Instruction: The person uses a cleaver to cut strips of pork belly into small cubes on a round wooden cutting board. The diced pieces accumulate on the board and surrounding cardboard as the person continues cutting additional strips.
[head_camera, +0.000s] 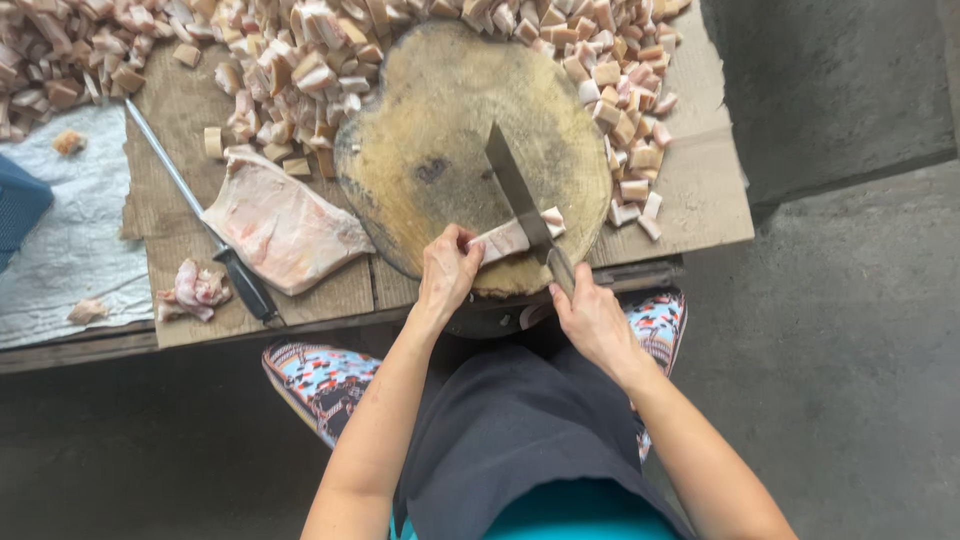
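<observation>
The meat strip (503, 240) is pinned on the round chopping block (440, 130) by the closed left hand (447, 272). The cleaver (520, 195) is gripped by the right hand (590, 315), blade across the strip.

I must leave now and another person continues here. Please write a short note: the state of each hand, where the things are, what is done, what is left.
Left hand: holds the meat strip down on the round wooden block.
Right hand: grips the cleaver, blade on the strip near its right end.
Done: a big pile of meat cubes lies around the block's far edge.
Left: the rest of this strip, and an uncut slab left of the block, beside a sharpening steel.
</observation>
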